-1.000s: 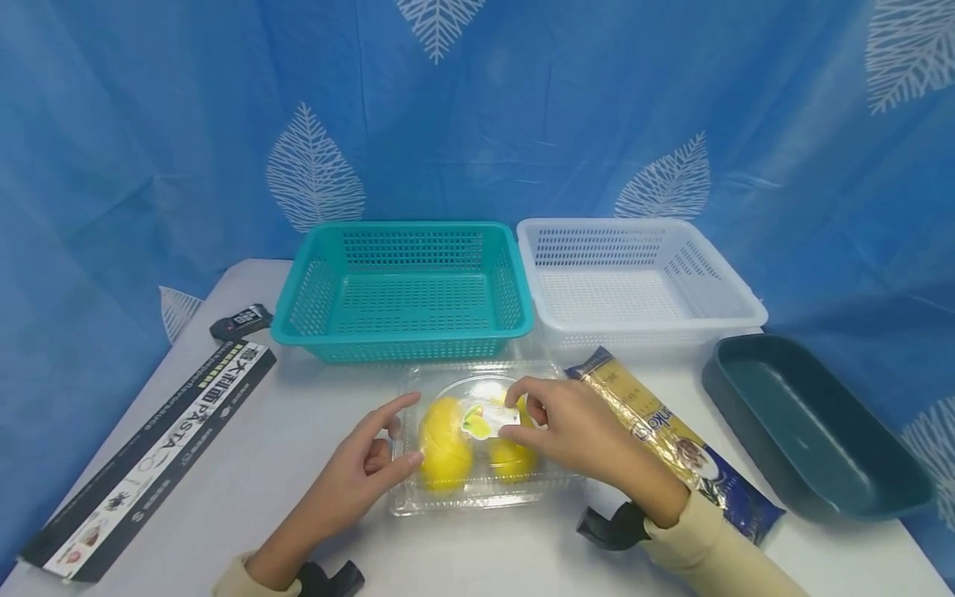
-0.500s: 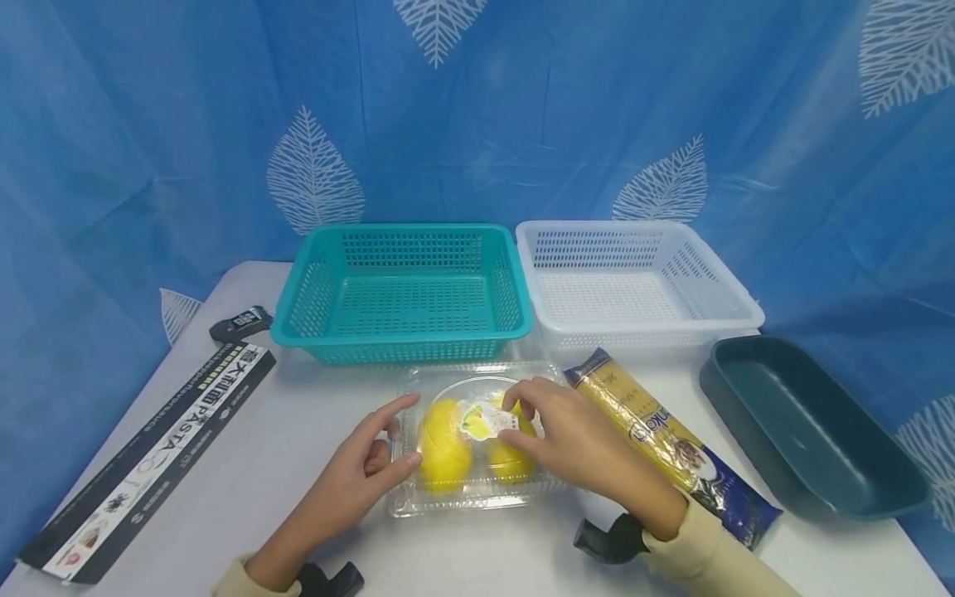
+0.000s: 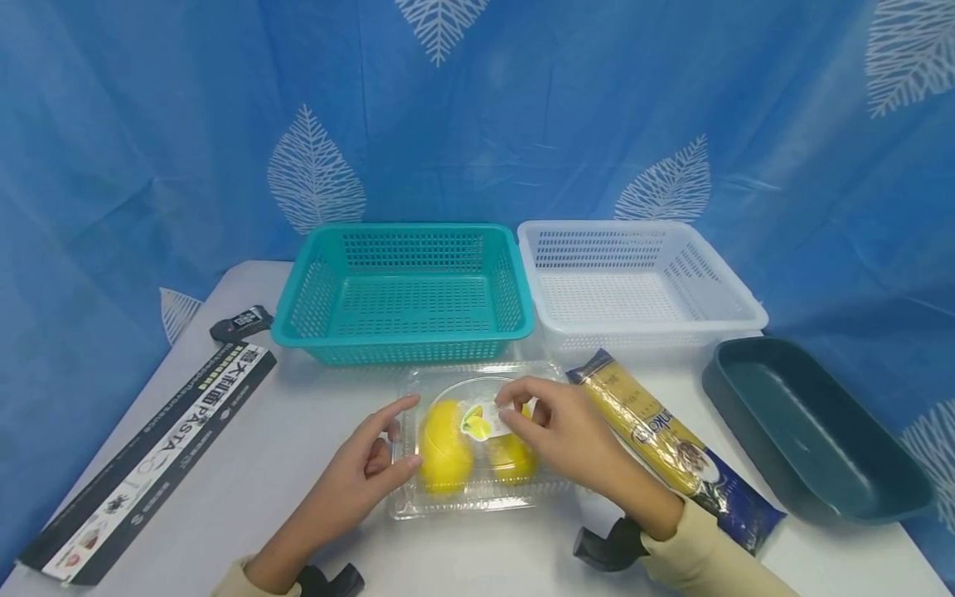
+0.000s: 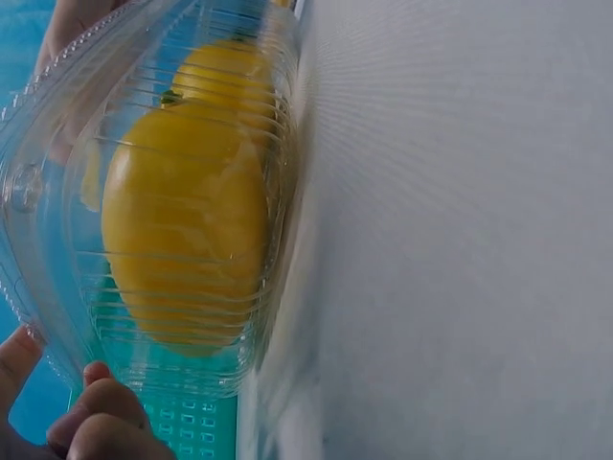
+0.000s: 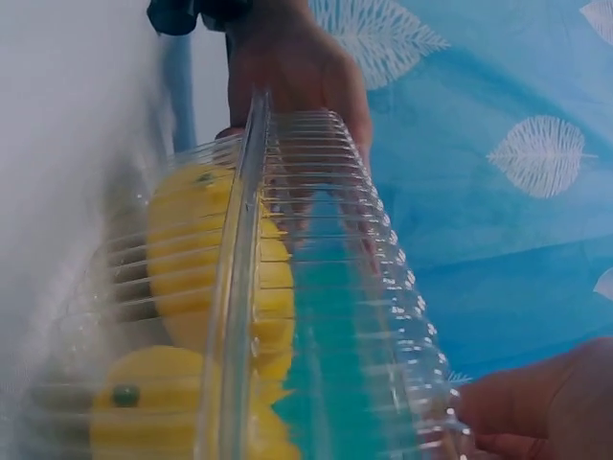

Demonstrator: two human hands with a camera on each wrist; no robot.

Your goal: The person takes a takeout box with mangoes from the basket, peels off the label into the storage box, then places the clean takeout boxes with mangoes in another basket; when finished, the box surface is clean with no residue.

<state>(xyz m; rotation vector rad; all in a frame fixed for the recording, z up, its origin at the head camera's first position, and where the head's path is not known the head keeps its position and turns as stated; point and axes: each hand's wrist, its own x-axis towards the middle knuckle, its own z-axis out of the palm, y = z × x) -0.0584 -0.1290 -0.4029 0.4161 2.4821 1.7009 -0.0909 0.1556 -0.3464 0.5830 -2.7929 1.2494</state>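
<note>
Head view: on the white desk (image 3: 321, 398), the clear container (image 3: 433, 506) sits before the teal basket (image 3: 403, 342), yellow fruits (image 3: 445, 448) inside. The left hand (image 3: 366, 464), fingers relaxed and parted, rests at the container's left edge; the right hand (image 3: 570, 427) pinches the label (image 3: 477, 423) on top. Left wrist view: the left hand meets the container's rim. Right wrist view: two fruits show through ridged plastic.

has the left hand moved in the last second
No. Judged against the teal basket in the head view, the left hand stays put, at the clear container's left end.
</note>
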